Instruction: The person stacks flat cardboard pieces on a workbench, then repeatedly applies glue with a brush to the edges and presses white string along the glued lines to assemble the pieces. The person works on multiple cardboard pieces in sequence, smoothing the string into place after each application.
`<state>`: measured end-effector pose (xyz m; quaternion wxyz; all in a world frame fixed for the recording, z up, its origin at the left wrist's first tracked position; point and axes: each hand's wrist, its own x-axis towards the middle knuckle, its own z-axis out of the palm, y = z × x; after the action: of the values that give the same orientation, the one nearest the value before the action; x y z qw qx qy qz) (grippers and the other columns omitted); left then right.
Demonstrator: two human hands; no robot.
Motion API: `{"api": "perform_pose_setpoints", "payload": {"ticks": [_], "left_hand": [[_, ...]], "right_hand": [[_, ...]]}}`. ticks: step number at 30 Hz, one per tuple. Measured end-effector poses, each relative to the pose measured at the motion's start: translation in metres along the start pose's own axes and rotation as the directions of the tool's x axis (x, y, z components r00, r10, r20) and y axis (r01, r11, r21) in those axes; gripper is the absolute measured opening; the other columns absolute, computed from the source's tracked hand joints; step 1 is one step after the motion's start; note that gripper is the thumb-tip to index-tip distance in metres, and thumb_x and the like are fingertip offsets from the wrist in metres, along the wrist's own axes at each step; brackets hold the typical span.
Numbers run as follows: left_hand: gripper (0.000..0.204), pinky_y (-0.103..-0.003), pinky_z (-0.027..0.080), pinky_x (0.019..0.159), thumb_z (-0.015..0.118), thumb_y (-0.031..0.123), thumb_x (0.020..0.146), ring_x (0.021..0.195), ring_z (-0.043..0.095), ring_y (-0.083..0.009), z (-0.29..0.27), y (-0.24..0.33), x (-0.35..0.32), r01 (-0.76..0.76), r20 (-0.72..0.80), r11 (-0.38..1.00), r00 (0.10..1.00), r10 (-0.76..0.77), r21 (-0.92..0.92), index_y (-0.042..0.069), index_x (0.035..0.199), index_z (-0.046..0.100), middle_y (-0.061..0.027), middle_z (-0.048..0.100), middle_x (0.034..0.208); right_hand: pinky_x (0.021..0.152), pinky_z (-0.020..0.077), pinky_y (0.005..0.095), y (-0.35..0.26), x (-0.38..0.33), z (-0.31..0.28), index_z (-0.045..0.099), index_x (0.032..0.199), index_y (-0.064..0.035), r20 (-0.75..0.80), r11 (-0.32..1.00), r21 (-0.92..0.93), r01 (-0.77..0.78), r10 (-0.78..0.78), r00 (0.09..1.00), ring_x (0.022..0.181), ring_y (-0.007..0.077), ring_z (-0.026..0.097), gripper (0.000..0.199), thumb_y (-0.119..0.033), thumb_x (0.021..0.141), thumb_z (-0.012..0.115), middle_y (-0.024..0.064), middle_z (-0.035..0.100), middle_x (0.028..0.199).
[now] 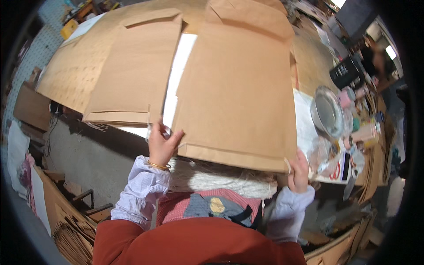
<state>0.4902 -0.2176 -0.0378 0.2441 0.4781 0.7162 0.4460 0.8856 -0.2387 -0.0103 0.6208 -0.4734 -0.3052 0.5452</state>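
A large brown kraft paper bag [238, 97] lies flat in front of me, with a folded strip along its near edge. My right hand [299, 173] pinches the near right corner of this bag, its fingers closed. At the near left corner is my left hand [162, 143], thumb and forefinger spread apart, the thumb touching the bag's edge. To the left lies a stack of narrower kraft paper bags [137, 75], white strings hanging from its near edge. White sheets show between the bags and the stack.
A wooden table [75, 70] carries the bags. On its right stand a metal bowl [327, 112], plastic containers and red-handled scissors [335, 171]. A bundle of white strings [221, 179] lies near my lap. Flat cardboard pieces [73, 236] stand at lower left.
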Motion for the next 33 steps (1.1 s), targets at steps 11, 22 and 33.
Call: {"api": "perform_pose_setpoints", "payload": {"ticks": [11,22,33], "left_hand": [[0.028,-0.034,0.042,0.054,0.057,0.019,0.096,0.054,0.051,-0.0189,-0.136,-0.081,0.072,-0.208,-0.412,0.960,0.871,0.268,0.186,-0.001,0.076,0.060,-0.0142,0.054,0.060],[0.041,-0.041,0.049,0.077,0.065,0.036,0.087,0.087,0.065,-0.0335,-0.280,-0.188,0.231,0.356,-0.590,0.796,0.807,0.001,0.489,0.002,0.110,0.065,-0.0197,0.068,0.099],[0.030,-0.038,0.044,0.064,0.077,0.015,0.067,0.076,0.057,-0.0263,-0.011,0.014,-0.001,-0.863,0.330,0.462,0.505,0.797,0.205,0.005,0.090,0.063,-0.0076,0.057,0.081]], "right_hand": [[0.082,0.0505,0.0339,0.114,0.045,0.147,0.051,0.132,0.0044,0.360,0.698,-0.650,0.301,-0.066,0.931,0.093,0.0247,0.066,0.039,-0.015,0.098,0.046,0.0211,0.068,0.101],[0.065,0.0562,0.0285,0.165,0.022,0.333,0.012,0.149,-0.0150,0.660,0.831,-0.302,-0.467,0.535,0.528,0.073,0.0165,0.063,0.059,-0.028,0.102,0.046,0.0117,0.058,0.104],[0.081,0.0473,0.0410,-0.059,0.003,-0.063,0.062,0.113,-0.0018,0.077,-0.266,-0.963,-0.034,-0.396,0.915,0.093,0.0377,0.058,0.031,0.001,0.083,0.054,0.0183,0.058,0.096]]}}
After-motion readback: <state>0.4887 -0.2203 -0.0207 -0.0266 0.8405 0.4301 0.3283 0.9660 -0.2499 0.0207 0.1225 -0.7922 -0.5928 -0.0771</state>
